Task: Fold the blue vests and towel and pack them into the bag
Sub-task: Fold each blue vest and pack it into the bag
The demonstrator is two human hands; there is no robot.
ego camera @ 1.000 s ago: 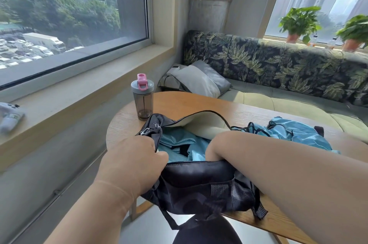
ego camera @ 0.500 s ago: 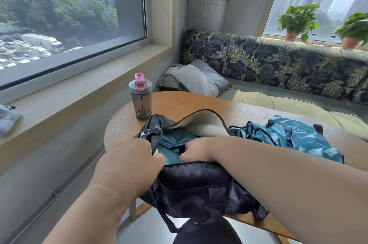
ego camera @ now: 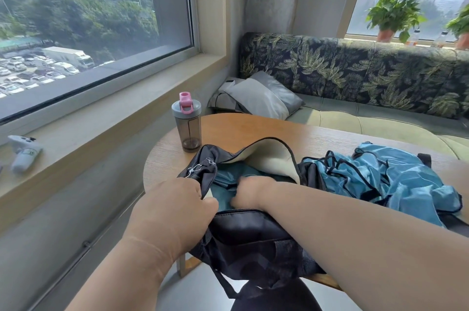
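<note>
While your left hand (ego camera: 177, 211) grips the near-left lip of the black bag (ego camera: 253, 232), fingers curled round the fabric beside the zipper pulls, the mouth stays open for you. Your right hand (ego camera: 247, 191) sits in that opening, over teal cloth (ego camera: 225, 181) already inside; it is blurred, and its fingers look curled, but you cannot tell whether they pinch the cloth or only press on it.

The bag lies at the near edge of the wooden table (ego camera: 253, 130), part of it hanging over toward you. It is soft and shapeless, so judge that it will sag shut once you let go of the lip; hold it by the stiffer zipper seam.

To the right, touching the bag, lies a crumpled heap of blue vests (ego camera: 396, 183) with dark trim. That fabric looks thin, shiny and light, probably slippery, and likely to slide out of its folds. Take it by the bound edges or shoulder straps, not the loose middle.

A shaker bottle (ego camera: 187, 125) stands just beyond the bag on the left.
</note>
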